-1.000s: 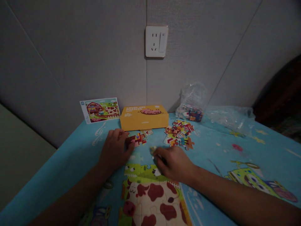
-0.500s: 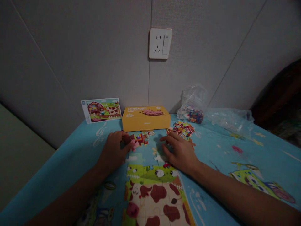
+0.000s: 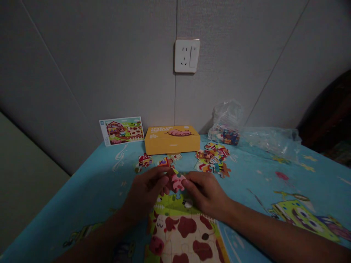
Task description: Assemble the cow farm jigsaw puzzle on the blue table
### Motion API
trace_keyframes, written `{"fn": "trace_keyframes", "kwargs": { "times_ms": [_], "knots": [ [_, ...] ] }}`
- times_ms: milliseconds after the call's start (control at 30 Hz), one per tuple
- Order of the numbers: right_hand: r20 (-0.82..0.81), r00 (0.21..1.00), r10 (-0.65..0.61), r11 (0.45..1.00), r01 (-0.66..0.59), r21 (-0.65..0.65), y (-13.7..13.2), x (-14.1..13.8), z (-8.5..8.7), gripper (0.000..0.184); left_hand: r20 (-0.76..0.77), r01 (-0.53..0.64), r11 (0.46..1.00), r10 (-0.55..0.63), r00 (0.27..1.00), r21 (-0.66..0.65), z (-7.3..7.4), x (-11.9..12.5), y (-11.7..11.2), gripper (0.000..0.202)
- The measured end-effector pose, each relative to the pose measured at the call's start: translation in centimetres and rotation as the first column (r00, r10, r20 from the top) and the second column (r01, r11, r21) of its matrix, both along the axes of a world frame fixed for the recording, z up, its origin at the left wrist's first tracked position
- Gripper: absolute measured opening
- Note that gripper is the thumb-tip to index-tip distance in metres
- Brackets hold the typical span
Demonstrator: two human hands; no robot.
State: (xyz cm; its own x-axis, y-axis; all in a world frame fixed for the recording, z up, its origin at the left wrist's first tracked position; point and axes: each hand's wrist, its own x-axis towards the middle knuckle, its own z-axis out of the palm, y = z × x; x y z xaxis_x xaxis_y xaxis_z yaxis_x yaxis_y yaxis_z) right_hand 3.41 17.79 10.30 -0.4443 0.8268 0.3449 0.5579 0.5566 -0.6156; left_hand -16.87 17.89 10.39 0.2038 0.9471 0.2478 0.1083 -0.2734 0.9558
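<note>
Between my two hands, above the far end of a partly joined cow puzzle (image 3: 189, 233), is a pink and dark brown puzzle piece (image 3: 177, 182). My left hand (image 3: 148, 191) pinches its brown side with thumb and fingers. At its pink side, my right hand (image 3: 207, 190) grips the edge with thumb and forefinger. Whether this is one piece or two joined ones I cannot tell. Just beyond the left hand lie loose puzzle pieces (image 3: 144, 161). The hands hide much of the joined puzzle's blue upper part.
A yellow puzzle box (image 3: 172, 142) stands by the wall, with a farm picture card (image 3: 123, 131) leaning to its left. A heap of puzzle pieces (image 3: 211, 159) lies right of the box. Behind it are a bag of pieces (image 3: 226, 128) and a crumpled clear bag (image 3: 274, 142).
My left hand has come right and nearer with the pink and brown piece from the loose pieces. My right hand has lowered and closed on the piece's other side.
</note>
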Motion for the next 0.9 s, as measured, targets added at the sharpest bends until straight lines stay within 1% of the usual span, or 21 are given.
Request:
{"fn": "trace_keyframes", "kwargs": {
  "times_ms": [67,133,233,300,367,433,500,567,633,700,767,833,900],
  "knots": [
    [-0.014,1.0,0.002,1.0,-0.002,-0.014,0.1,0.4,-0.1,0.04,-0.003,0.027,1.0,-0.027,1.0,0.012,0.1,0.0,0.1,0.025],
    [-0.029,1.0,-0.013,1.0,0.012,-0.013,0.3,0.6,-0.2,0.041,-0.006,0.001,0.999,-0.001,1.0,0.043,0.2,-0.2,0.2,0.026],
    [-0.056,0.997,-0.058,0.998,0.057,-0.008,0.8,0.8,-0.2,0.042,-0.044,-0.134,0.984,0.14,0.989,0.122,0.3,-0.8,0.4,0.024],
    [-0.074,0.994,-0.081,0.995,0.077,-0.058,1.3,0.8,-0.3,0.04,-0.098,-0.225,0.956,0.246,0.964,0.189,0.2,-1.4,0.7,0.025],
    [-0.063,0.99,-0.125,0.983,0.115,-0.14,1.7,0.7,-0.4,0.038,-0.16,-0.284,0.921,0.332,0.929,0.266,0.1,-1.9,1.0,0.026],
    [0.027,0.983,-0.182,0.968,0.184,-0.169,1.9,0.5,-0.4,0.036,-0.21,-0.309,0.896,0.384,0.899,0.32,0.0,-2.3,1.2,0.027],
    [0.169,0.961,-0.217,0.966,0.237,-0.106,1.8,0.2,-0.3,0.034,-0.241,-0.34,0.875,0.433,0.868,0.345,0.1,-2.7,1.6,0.03],
    [0.27,0.938,-0.217,0.972,0.233,-0.03,1.5,0.0,-0.2,0.031,-0.261,-0.401,0.837,0.509,0.82,0.372,0.3,-3.3,2.1,0.032],
    [0.294,0.936,-0.191,0.98,0.201,-0.004,1.3,-0.1,0.0,0.032,-0.263,-0.476,0.784,0.594,0.76,0.397,0.5,-4.2,2.7,0.034],
    [0.283,0.948,-0.148,0.987,0.159,-0.015,1.1,0.0,0.1,0.034,-0.259,-0.531,0.749,0.647,0.717,0.396,0.5,-5.1,3.4,0.035],
    [0.265,0.957,-0.115,0.992,0.126,-0.025,1.0,0.0,0.2,0.036,-0.279,-0.561,0.746,0.659,0.698,0.358,0.4,-6.0,4.1,0.035],
    [0.249,0.963,-0.102,0.993,0.114,-0.031,1.1,0.1,0.2,0.036,-0.334,-0.575,0.774,0.633,0.698,0.265,0.2,-6.7,4.7,0.034],
    [0.233,0.968,-0.093,0.993,0.106,-0.044,1.1,0.2,0.2,0.036,-0.391,-0.572,0.809,0.575,0.718,0.139,-0.1,-7.2,5.0,0.03]
  ]
}}
